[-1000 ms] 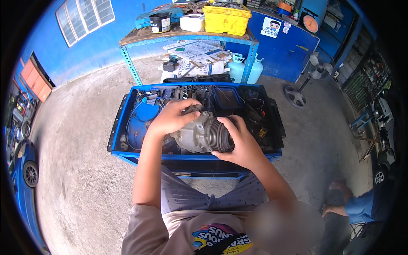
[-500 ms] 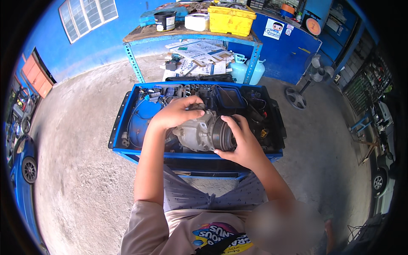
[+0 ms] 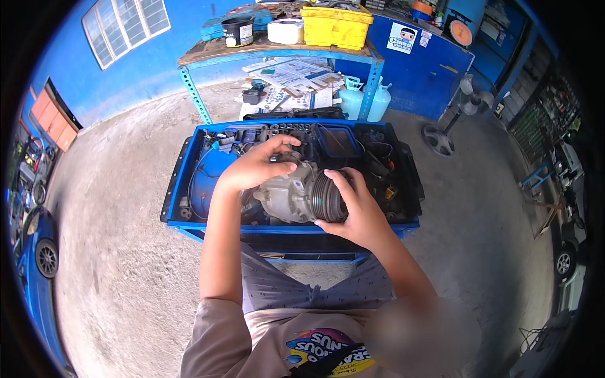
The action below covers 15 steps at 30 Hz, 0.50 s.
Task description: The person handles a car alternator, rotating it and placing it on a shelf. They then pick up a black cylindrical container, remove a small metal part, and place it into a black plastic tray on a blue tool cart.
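In the head view, a grey compressor [image 3: 283, 200] sits in or just over the blue tray [image 3: 384, 229], left hand [image 3: 255, 167] spread against its top, right hand [image 3: 358, 211] clasping its ribbed pulley [image 3: 326, 196] (likely heavy, rigid; better cradled beneath).

yellow crate [image 3: 336, 29] on bench [image 3: 205, 50] | standing fan [image 3: 468, 103] | window [image 3: 126, 28] | blue car [image 3: 30, 264]
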### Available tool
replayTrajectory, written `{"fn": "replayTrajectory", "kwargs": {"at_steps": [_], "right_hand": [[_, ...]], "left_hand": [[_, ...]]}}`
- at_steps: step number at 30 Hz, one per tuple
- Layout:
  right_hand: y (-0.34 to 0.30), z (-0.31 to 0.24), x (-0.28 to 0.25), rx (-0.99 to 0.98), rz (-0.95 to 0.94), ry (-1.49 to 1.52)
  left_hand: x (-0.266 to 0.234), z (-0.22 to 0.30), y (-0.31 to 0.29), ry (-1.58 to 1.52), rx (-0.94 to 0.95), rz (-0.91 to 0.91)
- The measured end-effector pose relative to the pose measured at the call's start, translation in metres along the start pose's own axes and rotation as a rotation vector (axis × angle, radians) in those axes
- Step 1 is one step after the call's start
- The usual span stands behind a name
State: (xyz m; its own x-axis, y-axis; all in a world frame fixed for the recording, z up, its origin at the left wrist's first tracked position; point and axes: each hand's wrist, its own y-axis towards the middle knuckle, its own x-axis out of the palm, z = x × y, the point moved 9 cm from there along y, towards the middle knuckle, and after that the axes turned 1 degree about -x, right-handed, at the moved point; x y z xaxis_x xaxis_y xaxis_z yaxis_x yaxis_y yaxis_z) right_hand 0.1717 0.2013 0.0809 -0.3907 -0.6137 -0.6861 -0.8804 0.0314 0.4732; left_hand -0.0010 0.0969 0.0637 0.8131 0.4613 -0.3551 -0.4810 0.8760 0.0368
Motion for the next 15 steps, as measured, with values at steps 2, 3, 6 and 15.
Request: {"fn": "replayTrajectory", "kwargs": {"at_steps": [2,3,6,15], "right_hand": [[-0.001,0.000,0.000,0.007,0.000,-0.002],[-0.001,0.000,0.000,0.008,0.002,-0.004],[-0.003,0.000,0.000,-0.004,0.010,-0.005],[-0.014,0.002,0.003,0.006,0.032,-0.019]], "left_hand": [[-0.001,0.003,-0.001,0.000,0.026,0.047],[-0.002,0.005,-0.002,0.019,0.034,0.079],[0.002,0.021,-0.003,0.115,0.149,0.117],[-0.001,0.018,0.021,0.425,0.091,0.118]]}}
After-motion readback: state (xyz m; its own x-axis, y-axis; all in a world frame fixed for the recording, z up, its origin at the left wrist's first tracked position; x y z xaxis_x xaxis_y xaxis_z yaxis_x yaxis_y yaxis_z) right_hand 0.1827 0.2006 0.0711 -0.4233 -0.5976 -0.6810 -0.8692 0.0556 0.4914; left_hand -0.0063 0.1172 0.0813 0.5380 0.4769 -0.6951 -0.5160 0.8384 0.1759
